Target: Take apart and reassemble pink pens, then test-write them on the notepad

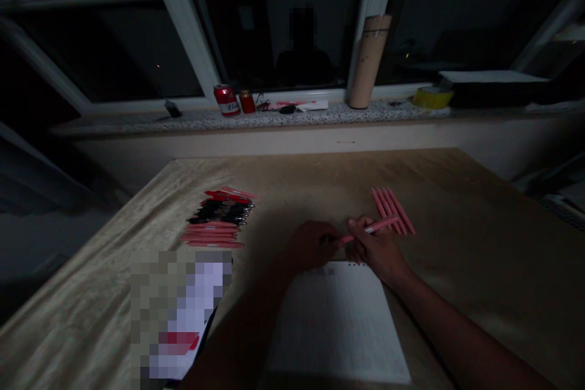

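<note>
A pink pen [372, 227] is held slantwise over the top edge of a spiral notepad [342, 323]. My right hand [377, 250] is closed around its middle, thumb on top. At the pen's lower left end, the fingers of my left hand [313, 244] are pinched together on it; that end is partly hidden. Several pink pens [388, 207] lie side by side just beyond my right hand. To the left is a stack of pens, with black pens [222, 210] in the middle, pink pens [212, 234] nearer me and red pens [228, 196] at the far side.
A blurred-out flat item [196, 311] lies on the cloth-covered table [292, 177] at left. On the windowsill [183, 125] stand a red can [226, 101], a small jar [247, 102], a tall cardboard tube [370, 61] and a yellow tape roll [432, 98]. The room is dim.
</note>
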`<move>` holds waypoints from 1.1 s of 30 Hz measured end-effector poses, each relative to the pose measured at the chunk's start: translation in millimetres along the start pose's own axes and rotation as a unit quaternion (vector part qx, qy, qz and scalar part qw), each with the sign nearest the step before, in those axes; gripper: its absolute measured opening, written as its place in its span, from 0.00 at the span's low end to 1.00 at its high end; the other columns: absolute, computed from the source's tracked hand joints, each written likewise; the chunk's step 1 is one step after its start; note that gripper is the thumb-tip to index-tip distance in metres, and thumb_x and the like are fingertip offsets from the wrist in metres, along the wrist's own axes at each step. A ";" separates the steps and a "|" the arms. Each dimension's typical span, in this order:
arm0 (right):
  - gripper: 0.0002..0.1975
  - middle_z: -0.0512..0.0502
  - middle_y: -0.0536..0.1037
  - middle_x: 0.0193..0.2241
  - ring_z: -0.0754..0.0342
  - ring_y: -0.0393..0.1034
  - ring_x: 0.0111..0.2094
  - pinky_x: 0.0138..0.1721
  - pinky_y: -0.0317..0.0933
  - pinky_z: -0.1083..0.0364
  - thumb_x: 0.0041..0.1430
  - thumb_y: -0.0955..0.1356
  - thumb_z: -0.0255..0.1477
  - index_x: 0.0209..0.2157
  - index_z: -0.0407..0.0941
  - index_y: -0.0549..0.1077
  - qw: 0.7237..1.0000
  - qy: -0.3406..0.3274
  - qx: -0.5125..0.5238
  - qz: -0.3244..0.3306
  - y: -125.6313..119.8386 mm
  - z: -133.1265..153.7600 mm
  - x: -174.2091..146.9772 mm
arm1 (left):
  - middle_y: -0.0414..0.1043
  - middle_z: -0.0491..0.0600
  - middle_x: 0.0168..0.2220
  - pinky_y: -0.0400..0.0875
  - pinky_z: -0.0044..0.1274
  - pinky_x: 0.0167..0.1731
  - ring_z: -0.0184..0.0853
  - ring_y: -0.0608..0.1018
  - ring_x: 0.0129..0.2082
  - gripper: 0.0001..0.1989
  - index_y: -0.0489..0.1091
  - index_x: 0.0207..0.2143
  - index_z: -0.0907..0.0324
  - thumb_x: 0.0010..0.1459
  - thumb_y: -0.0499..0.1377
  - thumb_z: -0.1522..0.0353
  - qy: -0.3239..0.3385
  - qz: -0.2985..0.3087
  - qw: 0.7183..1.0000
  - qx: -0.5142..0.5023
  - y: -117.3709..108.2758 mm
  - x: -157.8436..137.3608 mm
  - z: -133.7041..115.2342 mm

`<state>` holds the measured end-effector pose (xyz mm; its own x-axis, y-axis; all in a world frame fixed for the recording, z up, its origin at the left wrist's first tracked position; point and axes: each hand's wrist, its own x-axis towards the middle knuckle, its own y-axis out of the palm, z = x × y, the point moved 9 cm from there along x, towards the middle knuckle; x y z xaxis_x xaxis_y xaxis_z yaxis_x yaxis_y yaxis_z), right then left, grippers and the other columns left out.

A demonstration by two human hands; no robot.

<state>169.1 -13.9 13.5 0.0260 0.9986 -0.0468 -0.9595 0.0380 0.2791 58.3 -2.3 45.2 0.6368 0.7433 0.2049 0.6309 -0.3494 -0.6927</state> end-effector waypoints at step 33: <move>0.26 0.50 0.70 0.17 0.58 0.61 0.18 0.20 0.59 0.58 0.50 0.65 0.53 0.30 0.44 0.76 0.965 0.079 0.249 -0.022 -10.5 2.7 5.5 | 0.66 0.43 0.21 0.57 0.17 0.22 0.23 0.63 0.19 0.10 0.72 0.28 0.63 0.50 0.60 0.63 -0.053 -0.149 0.987 0.006 -33.0 -5.0 14.3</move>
<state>180.0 -8.7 12.9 -0.0168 0.9790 -0.2034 -0.7031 0.1331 0.6986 28.0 13.7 57.2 0.3732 0.8678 0.3280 0.7772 -0.0994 -0.6213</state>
